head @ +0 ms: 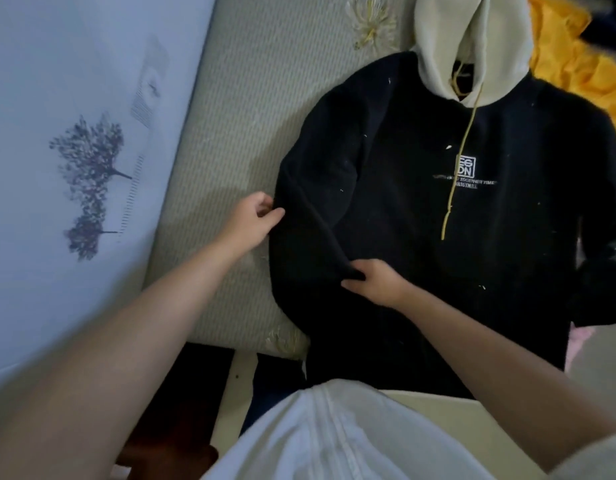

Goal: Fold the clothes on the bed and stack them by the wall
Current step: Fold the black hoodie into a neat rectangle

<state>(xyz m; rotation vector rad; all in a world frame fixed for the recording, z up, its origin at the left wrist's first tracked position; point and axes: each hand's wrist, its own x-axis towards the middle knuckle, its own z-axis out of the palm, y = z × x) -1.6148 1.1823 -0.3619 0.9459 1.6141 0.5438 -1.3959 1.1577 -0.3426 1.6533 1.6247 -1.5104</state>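
Black hoodie [420,209] on bed [237,140]

A black hoodie [420,209] with a cream hood [472,46] lies face up on the mattress [237,140]. The left hand [254,216] pinches the sleeve's outer edge; the right hand [372,282] grips what looks like its cuff. Yellow cloth [576,53] lies beside the hood, and the wall [57,133] runs along the left.

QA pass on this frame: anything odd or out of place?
Mostly normal. The black hoodie lies face up, flecked with white lint, and a crumpled yellow garment crowds its hood. Left hand and right hand pinch its sleeve.
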